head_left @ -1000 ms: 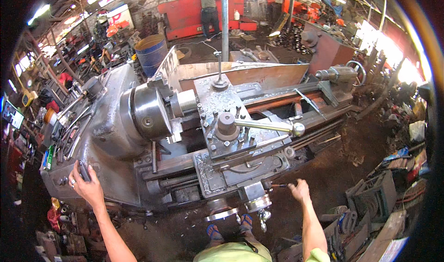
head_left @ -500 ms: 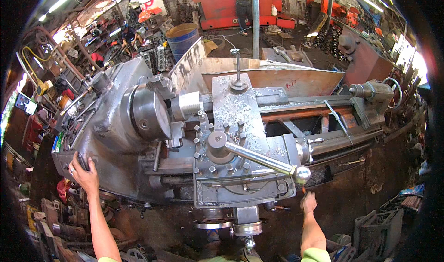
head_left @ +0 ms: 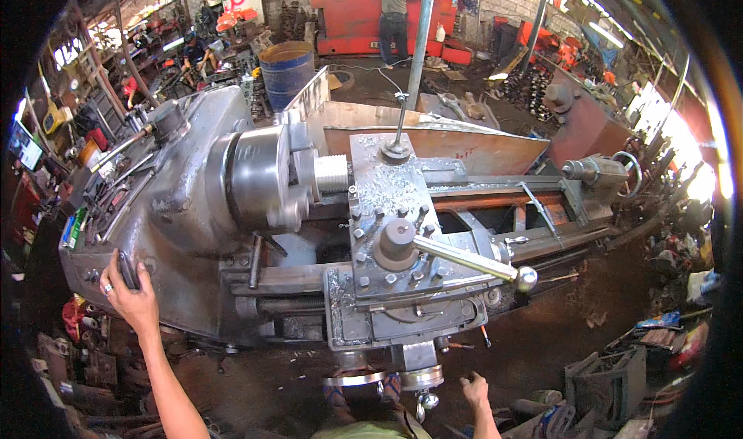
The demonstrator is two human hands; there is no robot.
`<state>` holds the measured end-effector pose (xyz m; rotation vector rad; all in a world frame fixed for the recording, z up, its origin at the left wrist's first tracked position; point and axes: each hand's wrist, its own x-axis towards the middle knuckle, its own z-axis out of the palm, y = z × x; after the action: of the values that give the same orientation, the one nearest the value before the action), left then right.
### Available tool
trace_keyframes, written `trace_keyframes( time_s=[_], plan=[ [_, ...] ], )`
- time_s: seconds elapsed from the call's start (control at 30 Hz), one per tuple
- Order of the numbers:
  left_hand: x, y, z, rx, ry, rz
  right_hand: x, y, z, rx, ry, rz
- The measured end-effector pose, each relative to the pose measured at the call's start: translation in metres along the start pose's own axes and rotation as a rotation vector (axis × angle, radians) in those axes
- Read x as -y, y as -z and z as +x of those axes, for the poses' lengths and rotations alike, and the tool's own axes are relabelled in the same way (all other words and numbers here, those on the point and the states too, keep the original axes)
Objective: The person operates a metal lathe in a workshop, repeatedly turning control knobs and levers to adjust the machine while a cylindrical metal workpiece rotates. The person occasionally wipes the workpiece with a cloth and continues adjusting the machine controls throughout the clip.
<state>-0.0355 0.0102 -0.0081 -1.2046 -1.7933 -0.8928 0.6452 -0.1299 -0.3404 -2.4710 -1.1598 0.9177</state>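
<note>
Lathe chuck (head_left: 261,172) is the landmark: it's motion-blurred, so likely spinning. Ridged metal cylinder (head_left: 332,174), the workpiece, sits mounted at the chuck's right face. Judging progress: ridges run around the cylinder and bright metal chips (head_left: 387,185) lie right of the chuck, so some cutting looks done; setup looks done too. What's left: piece isn't out of the chuck; can't tell whether the ridges are finished, or whether a cutter touches it. Tool post (head_left: 397,241) stands right of the chuck, nearer the person, its clamp lever (head_left: 464,258) slanting away to the right. Left hand (head_left: 133,298), left of and below the chuck, has fingers wrapped around a dark control handle (head_left: 128,272). Right hand (head_left: 477,392), well below and right of the chuck, is half-curled, nothing visible in it, apart from the red-tipped lever (head_left: 485,336).
</note>
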Motion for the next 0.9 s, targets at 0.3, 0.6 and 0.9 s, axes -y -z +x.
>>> trace_keyframes(
  time_s=[0.3,0.6,0.9],
  plan=[
    [0.004,0.005,-0.004,0.016,0.096,-0.262,0.101,0.043,-0.143,0.241,-0.048,0.475],
    [0.006,0.010,-0.003,0.015,0.088,-0.357,0.162,0.016,-0.188,0.066,0.118,0.217],
    [0.007,0.011,-0.004,0.003,0.093,-0.422,0.149,-0.018,-0.185,-0.110,0.063,0.229]
  ],
)
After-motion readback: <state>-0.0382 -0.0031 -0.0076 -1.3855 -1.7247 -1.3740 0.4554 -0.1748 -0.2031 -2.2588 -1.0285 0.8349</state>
